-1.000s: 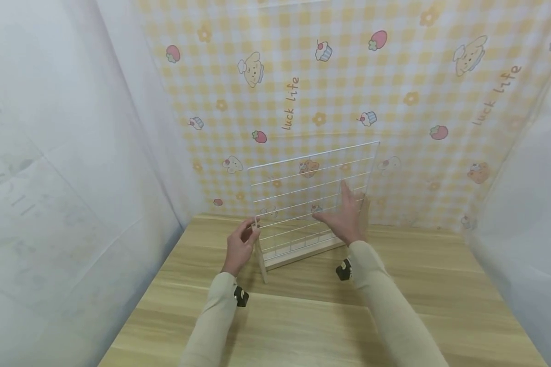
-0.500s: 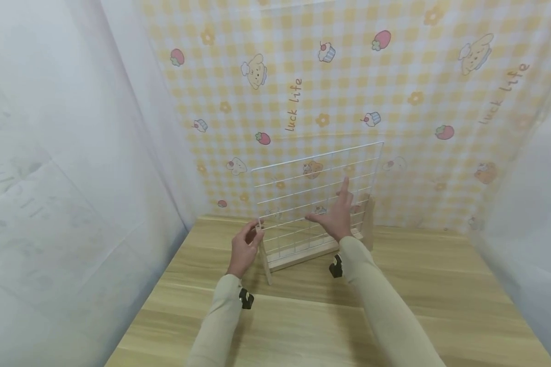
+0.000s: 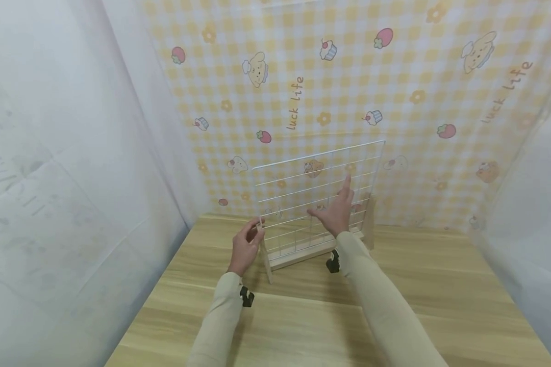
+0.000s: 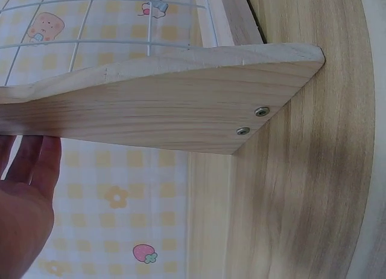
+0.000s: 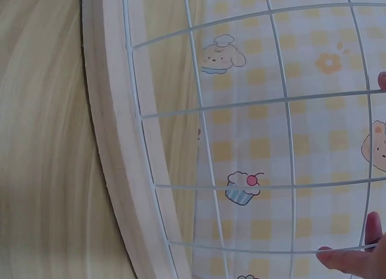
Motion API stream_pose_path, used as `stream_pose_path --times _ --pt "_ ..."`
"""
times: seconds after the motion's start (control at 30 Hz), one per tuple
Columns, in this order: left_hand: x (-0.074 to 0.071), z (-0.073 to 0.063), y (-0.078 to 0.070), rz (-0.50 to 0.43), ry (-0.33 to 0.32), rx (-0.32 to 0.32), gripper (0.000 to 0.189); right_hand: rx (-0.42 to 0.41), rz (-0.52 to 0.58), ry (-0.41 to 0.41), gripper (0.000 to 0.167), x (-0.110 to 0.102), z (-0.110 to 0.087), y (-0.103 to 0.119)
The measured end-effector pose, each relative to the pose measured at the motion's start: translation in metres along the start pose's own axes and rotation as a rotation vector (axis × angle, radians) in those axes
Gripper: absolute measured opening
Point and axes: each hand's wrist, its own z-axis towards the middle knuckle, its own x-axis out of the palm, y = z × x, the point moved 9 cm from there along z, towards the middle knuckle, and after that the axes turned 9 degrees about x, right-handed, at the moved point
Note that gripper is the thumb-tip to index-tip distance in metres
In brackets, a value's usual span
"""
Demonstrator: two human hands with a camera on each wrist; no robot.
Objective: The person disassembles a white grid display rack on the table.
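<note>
A white wire grid panel [image 3: 319, 154] stands upright in a pale wooden stand with a base bar [image 3: 300, 256] and two side pieces. My left hand [image 3: 244, 250] grips the upper part of the left side piece [image 4: 151, 110], thumb in front and fingers reaching behind. Two screw heads show low on that piece in the left wrist view. Thumb and fingers spread, my right hand [image 3: 337, 211] is at the front of the grid, its thumb tip right at a wire in the right wrist view. The right side piece [image 3: 369, 224] is beyond it.
The stand rests toward the back of a wood-grain table [image 3: 303, 326]. Behind it hangs a yellow checked cloth [image 3: 330, 92] with cartoon prints. White sheets border the left [image 3: 73, 153] and right [image 3: 532, 204]. A small black device [image 3: 246, 296] sits on the left wrist, another [image 3: 333, 261] on the right.
My right hand has shifted a little left across the grid, away from the right side piece. The left hand keeps its grip, and the view has turned slightly.
</note>
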Motion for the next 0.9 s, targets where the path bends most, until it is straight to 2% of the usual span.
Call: stream_pose_path --times 0.23,0.33,0.53,0.67,0.9 --pt "0.004 0.001 -0.001 0.045 0.015 0.000 0.033 -0.007 -0.005 -0.011 0.146 -0.004 0.001 0.002" --pt "0.004 0.001 -0.001 0.041 0.017 0.000 0.034 -0.022 0.005 -0.032 0.145 -0.008 0.006 0.010" --pt "-0.002 0.002 -0.001 -0.003 -0.028 0.017 0.032 -0.018 0.036 -0.030 0.145 -0.014 0.015 0.031" --pt "0.000 0.002 -0.002 -0.003 -0.014 0.040 0.031 -0.015 0.019 -0.032 0.146 -0.018 0.017 0.038" --pt "0.000 0.001 0.000 0.009 -0.008 0.044 0.033 -0.048 0.038 -0.036 0.145 -0.027 0.025 0.056"
